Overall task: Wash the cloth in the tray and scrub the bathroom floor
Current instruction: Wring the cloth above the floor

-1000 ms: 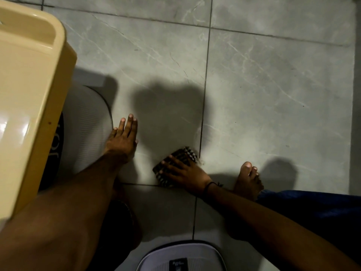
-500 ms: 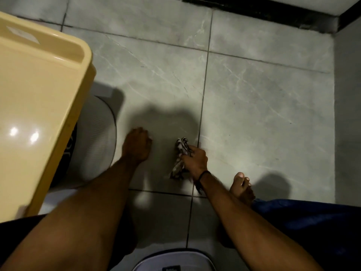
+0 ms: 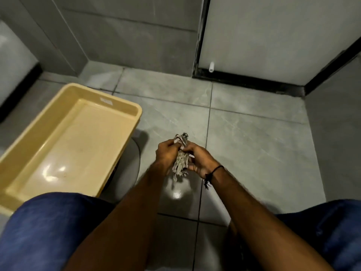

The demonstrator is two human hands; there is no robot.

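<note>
A bunched, patterned cloth (image 3: 180, 159) is gripped between both hands above the grey tiled floor (image 3: 254, 137). The left hand (image 3: 166, 153) is closed around the cloth's left side; the right hand (image 3: 199, 159), a dark cord (image 3: 213, 172) worn at its wrist, is closed on the right side. A frayed end hangs below the grip. The yellow tray (image 3: 125, 137) is seen left of the grip, apart from the cloth.
</note>
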